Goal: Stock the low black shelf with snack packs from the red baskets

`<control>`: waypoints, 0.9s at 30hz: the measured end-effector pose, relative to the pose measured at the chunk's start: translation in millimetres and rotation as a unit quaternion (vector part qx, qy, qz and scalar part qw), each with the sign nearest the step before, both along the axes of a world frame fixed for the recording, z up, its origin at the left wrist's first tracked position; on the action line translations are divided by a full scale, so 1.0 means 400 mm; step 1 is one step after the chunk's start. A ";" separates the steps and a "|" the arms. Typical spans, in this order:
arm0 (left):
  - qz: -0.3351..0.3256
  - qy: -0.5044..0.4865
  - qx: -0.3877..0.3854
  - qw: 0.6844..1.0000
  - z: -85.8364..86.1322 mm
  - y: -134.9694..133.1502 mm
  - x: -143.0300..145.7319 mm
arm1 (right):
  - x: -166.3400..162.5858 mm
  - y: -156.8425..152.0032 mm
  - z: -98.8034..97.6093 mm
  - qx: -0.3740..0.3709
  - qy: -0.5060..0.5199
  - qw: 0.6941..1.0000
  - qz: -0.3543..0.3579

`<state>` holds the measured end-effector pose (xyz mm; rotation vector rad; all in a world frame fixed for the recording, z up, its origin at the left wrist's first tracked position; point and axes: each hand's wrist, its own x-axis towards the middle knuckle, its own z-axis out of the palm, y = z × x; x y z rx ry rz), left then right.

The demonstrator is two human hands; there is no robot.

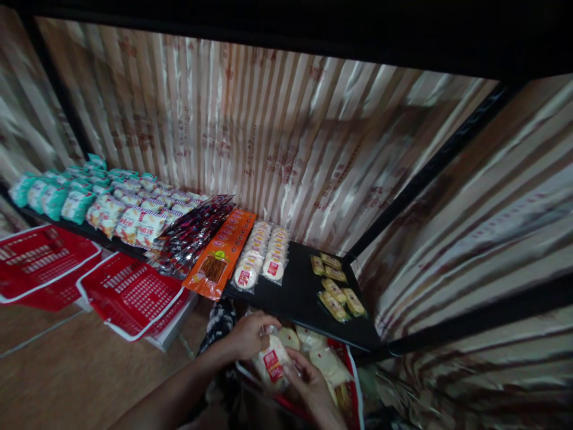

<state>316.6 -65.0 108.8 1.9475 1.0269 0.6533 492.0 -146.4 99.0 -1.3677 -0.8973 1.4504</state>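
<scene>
My left hand (251, 335) grips the upper left side of a packet of round white crackers (271, 361), which has a red label and a clear wrapper. My right hand (313, 385) holds the same packet at its right edge, with thumb and fingers closed. Just beneath both hands is a red basket (357, 388) with a white rim, holding more pale wrapped packets (329, 362). On the black shelf (298, 292) beyond, two rows of similar white cracker packets (273, 267) lie side by side.
Left along the shelf are an orange snack packet (220, 257), dark shiny packets (192, 233), white snack bags (150, 227) and green bags (77, 204). Several small yellowish packets (333, 289) lie at the right. Two red baskets (134, 292) stand lower left. Black posts (430, 161) frame the shelf.
</scene>
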 end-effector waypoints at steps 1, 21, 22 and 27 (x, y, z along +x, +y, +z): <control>0.006 0.000 0.010 1.000 0.011 0.007 0.002 | -0.003 0.010 0.004 0.006 -0.006 1.000 0.013; 0.104 0.146 0.136 0.974 -0.003 0.008 0.087 | -0.013 0.275 0.019 0.005 0.000 0.986 -0.164; 0.106 0.147 0.135 0.974 0.000 0.014 0.088 | -0.013 0.285 0.017 0.020 -0.012 0.987 -0.160; 0.094 0.153 0.132 0.975 -0.003 0.044 0.094 | -0.010 0.329 -0.005 0.055 -0.112 0.980 -0.152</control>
